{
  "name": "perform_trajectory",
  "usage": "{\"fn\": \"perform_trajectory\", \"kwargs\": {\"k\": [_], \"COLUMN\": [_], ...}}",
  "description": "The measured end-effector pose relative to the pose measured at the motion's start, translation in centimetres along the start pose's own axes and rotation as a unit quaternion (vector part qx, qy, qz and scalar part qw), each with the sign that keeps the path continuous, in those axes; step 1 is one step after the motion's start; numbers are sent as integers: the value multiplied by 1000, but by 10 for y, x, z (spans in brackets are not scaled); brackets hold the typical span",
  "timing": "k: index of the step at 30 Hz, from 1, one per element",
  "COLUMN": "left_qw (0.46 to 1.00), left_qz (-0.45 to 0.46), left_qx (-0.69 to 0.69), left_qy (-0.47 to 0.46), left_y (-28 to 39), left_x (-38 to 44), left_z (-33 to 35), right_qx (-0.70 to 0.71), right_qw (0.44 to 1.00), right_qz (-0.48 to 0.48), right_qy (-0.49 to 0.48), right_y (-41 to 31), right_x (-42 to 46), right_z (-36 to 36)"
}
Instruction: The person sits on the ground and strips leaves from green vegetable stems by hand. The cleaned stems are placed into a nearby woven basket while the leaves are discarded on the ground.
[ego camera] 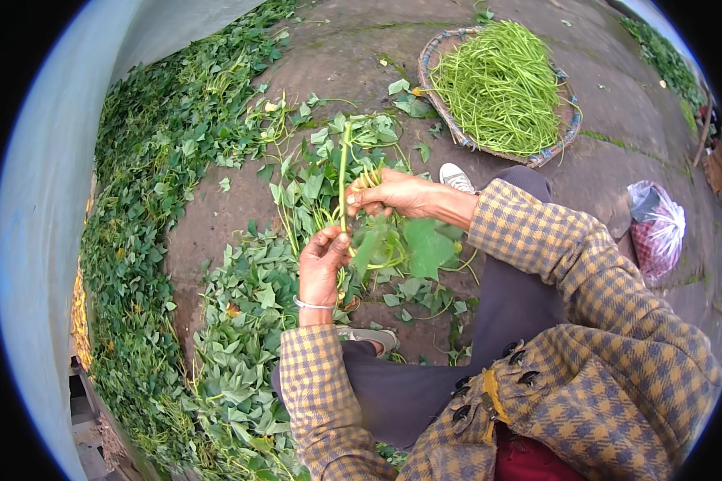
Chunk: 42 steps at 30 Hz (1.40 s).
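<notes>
My left hand [320, 264], with a silvery bangle at the wrist, pinches the lower part of a thick green vine stem [344, 162] between thumb and fingers. The stem stands nearly upright in the picture. My right hand [397, 192] grips the same stem just above, and thin pale green stalks show between its curled fingers. Below the right hand hangs a broad green leaf [428, 248], partly blurred, with looped stalks beside it. Under both hands lies a pile of cut green leaves and vines [246, 324], which looks like sweet potato foliage.
A round woven bamboo tray [568, 135] heaped with light green stalks [502, 90] rests on the concrete ground [210, 210]. More leafy vines [138, 240] spread along the left, beside pale sheeting [54, 210]. A tied clear plastic bag [656, 231] with reddish contents sits at right.
</notes>
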<state>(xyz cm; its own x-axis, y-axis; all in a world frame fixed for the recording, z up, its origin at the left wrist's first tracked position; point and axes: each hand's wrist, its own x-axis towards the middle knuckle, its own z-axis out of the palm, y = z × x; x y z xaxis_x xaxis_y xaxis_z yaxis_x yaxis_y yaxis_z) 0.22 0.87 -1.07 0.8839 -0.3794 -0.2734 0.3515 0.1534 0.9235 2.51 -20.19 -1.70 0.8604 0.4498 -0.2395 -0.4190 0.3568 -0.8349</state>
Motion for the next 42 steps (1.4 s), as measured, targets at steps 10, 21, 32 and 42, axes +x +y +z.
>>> {"fn": "perform_trajectory", "kwargs": {"k": [10,21,32,42], "left_qw": [981,385,978,995], "left_qz": [46,-132,107,63], "left_qx": [189,769,164,13], "left_qy": [11,493,71,70], "left_y": [-6,132,59,32], "left_x": [-5,-191,-37,-14], "left_z": [3,-210,17,28], "right_qx": [4,92,167,171], "right_qw": [998,988,976,972], "right_qz": [-3,-90,-93,-78], "right_qy": [58,85,106,140], "right_y": [-1,-40,-27,-26], "right_x": [-3,-10,3,2], "right_z": [20,1,13,8]}}
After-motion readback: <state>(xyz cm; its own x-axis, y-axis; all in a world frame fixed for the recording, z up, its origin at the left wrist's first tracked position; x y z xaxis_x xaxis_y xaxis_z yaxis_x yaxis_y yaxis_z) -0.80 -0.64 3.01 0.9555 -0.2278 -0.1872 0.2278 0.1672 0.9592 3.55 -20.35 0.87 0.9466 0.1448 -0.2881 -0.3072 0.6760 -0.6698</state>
